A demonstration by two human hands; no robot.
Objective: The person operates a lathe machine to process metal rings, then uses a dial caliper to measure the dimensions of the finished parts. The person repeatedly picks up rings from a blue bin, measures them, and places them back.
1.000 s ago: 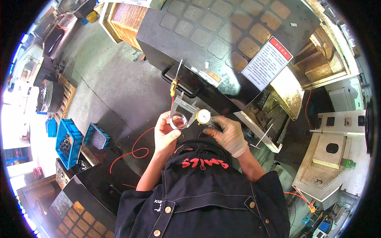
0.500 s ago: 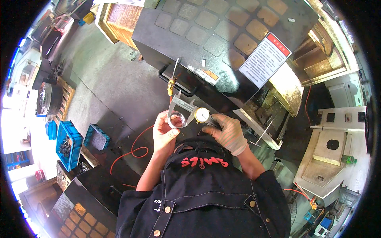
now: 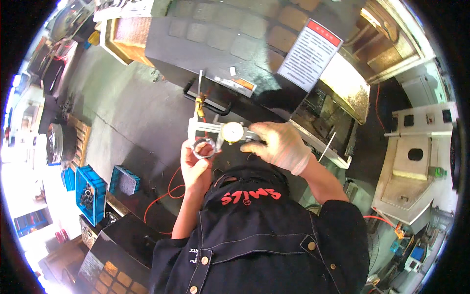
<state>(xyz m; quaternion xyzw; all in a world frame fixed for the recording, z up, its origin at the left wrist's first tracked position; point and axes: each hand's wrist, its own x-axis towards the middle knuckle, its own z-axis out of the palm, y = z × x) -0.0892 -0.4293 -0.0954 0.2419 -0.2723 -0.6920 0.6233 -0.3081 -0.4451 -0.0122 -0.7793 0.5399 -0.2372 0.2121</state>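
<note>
My left hand (image 3: 195,169), bare, has its fingers closed around a shiny metal ring (image 3: 204,148). Across that ring lie the jaws of a dial caliper (image 3: 232,132), whose round white dial faces up. My right hand (image 3: 281,147), in a pale striped glove, grips the caliper's beam end just right of the dial. At this size I cannot tell whether both jaws touch the ring's outer wall.
Ahead stands a dark machine cabinet (image 3: 205,54) with a black handle and a yellow air gun (image 3: 199,105). To my left, a blue crate (image 3: 90,193) holds metal rings, beside a smaller blue crate (image 3: 125,180). A red hose (image 3: 155,202) curls across the floor.
Both hands, with the ring and caliper, have shifted left in the view. The caliper now lies more level. My head view has moved too, so the surroundings sit differently.
</note>
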